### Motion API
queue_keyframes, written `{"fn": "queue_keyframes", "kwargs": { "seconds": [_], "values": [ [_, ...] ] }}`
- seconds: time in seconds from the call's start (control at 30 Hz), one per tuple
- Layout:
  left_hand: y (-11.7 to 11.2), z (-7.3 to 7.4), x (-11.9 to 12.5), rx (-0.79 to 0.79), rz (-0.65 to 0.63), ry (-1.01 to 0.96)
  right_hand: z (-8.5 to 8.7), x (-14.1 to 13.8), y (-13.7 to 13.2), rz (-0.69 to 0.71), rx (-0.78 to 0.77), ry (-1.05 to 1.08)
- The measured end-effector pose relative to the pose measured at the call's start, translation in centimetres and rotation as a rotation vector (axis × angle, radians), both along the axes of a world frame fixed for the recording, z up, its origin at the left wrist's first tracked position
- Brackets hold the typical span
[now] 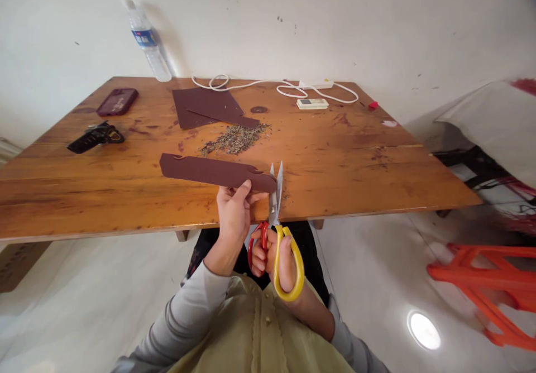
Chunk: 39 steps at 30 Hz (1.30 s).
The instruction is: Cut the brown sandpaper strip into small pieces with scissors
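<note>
A long dark maroon strip [205, 171], like card or thin leather, is pinched in my left hand [233, 214] near its right end. Notches show along its upper edge. My right hand [272, 258] is wrapped round the handles of a pair of scissors [288, 278], one loop yellow and the other red. The blades point away from me, slightly apart, and the strip's rounded right end lies at them. Whether that end is between the blades or only beside them, I cannot tell. Beyond the strip, a heap of small dry brown bits [238, 138] lies on the wooden table [355, 166].
Flat maroon sheets [201, 105] lie behind the heap. A phone [117, 101], a black clip-like object [95, 137] and a plastic bottle [148, 43] are at left. Along the back run a white cable and power strip [316, 84], with a remote [312, 104]. An orange stool [486, 283] stands right.
</note>
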<state>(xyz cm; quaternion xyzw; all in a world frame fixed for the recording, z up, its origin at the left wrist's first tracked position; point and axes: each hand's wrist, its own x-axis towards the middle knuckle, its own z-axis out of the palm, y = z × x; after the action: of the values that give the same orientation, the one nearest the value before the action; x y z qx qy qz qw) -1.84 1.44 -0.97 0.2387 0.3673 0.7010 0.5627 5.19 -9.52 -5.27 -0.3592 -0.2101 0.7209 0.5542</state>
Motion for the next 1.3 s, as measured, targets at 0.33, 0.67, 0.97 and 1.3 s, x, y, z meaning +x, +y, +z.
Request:
{"fn": "queue_keyframes", "kwargs": {
  "seconds": [0.33, 0.67, 0.97, 1.3],
  "values": [
    [-0.2, 0.0, 0.0, -0.001, 0.0, 0.01, 2.0, 0.3, -0.2, 0.025, 0.059, -0.012],
    [-0.2, 0.0, -0.2, 0.018, -0.033, 0.022, 3.5, 0.3, 0.1, 0.041, 0.116, 0.018],
    [-0.3, 0.0, -0.3, 0.025, -0.043, 0.033, 2.9, 0.0, 0.4, 0.1, 0.118, 0.041],
    [-0.2, -0.3, -0.3, 0.043, -0.035, 0.043, 2.1, 0.2, -0.2, 0.102, 0.005, 0.118]
  ]
}}
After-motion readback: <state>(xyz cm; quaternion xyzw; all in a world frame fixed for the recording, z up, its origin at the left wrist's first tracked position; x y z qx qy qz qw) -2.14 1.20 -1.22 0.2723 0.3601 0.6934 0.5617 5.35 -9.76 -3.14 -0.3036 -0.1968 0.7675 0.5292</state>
